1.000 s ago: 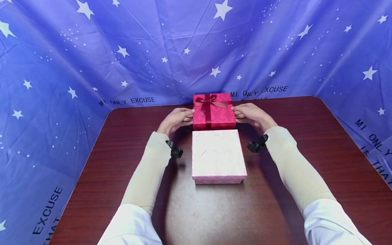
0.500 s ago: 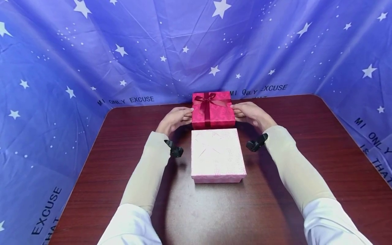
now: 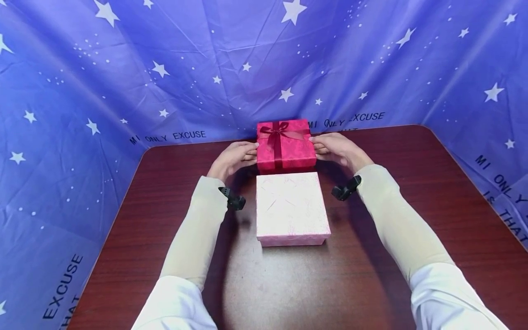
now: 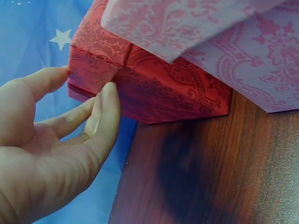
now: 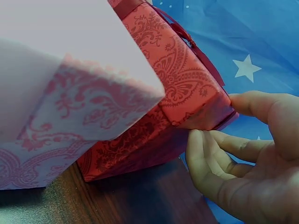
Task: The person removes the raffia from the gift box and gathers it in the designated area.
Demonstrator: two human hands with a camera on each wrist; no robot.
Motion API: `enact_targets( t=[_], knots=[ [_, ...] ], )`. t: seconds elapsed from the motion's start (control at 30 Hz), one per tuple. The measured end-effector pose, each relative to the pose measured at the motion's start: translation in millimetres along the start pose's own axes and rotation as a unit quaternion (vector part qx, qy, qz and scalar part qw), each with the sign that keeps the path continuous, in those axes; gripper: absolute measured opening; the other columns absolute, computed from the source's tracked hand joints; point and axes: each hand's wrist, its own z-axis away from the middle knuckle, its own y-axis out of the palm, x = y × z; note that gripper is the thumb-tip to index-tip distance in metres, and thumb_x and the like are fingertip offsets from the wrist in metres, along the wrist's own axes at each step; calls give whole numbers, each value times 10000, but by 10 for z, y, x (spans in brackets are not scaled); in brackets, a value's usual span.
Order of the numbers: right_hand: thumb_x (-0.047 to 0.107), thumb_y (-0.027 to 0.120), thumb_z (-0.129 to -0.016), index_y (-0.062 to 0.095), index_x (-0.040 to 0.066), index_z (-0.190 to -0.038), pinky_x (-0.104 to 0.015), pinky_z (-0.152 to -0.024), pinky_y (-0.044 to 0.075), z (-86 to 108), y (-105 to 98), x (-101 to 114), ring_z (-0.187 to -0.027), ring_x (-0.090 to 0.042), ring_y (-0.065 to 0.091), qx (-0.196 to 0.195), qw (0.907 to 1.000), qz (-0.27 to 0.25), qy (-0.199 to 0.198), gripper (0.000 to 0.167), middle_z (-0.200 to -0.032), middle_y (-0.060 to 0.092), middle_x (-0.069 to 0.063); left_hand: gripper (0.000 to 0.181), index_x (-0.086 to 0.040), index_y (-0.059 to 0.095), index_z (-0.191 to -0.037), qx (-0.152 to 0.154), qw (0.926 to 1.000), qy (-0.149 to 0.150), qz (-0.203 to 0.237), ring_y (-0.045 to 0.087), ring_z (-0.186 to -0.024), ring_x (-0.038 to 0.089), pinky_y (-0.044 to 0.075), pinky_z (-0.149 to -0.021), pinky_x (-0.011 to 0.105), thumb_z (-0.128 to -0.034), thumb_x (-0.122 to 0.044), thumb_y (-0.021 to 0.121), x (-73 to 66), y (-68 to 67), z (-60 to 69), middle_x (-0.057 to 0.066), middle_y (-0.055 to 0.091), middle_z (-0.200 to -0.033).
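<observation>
Here red box [image 3: 294,150] nr drape [image 3: 264,36], prob on tbl [image 3: 284,284]

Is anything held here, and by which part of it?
Yes: the red box. The left hand grips its left side, the right hand its right side, both with fingertips.

One red box [image 3: 294,150], one pale pink box [image 3: 293,206]: two in total. Ribbon bow [image 3: 279,129]: one. Left hand [image 3: 234,157], right hand [image 3: 341,149]: two. Black wrist devices [image 3: 233,200]: two. Table [image 3: 288,284]: one.
</observation>
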Motion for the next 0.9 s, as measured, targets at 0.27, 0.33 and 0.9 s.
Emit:
enact_targets(
  t=[0.27,0.33,0.9],
  knots=[
    [193,533,-981,501,29,-1222,-219,-707,567,31,-11,61,-713,-34,655,-1,9999,-136,-27,294,-768,689,54,296,16,524,-1193,21,10000,-7,65,603,-657,94,561,-698,222,-959,-159,574,-62,1,19,22,587,-794],
    [190,531,-981,514,42,-1180,-218,-699,567,41,-16,81,-691,-28,650,0,9999,-151,-43,248,-743,682,56,307,19,519,-1205,31,10000,-4,78,604,-658,94,562,-698,222,-960,-158,573,-78,-2,29,23,587,-794],
    [225,575,-957,456,2,-1303,-296,-951,490,181,38,323,-853,-60,631,-265,9970,23,-724,429,-953,620,61,388,16,445,-1314,-118,9974,573,-428,604,-797,110,516,-929,364,-972,-154,516,-353,19,174,57,559,-1004]
  ],
)
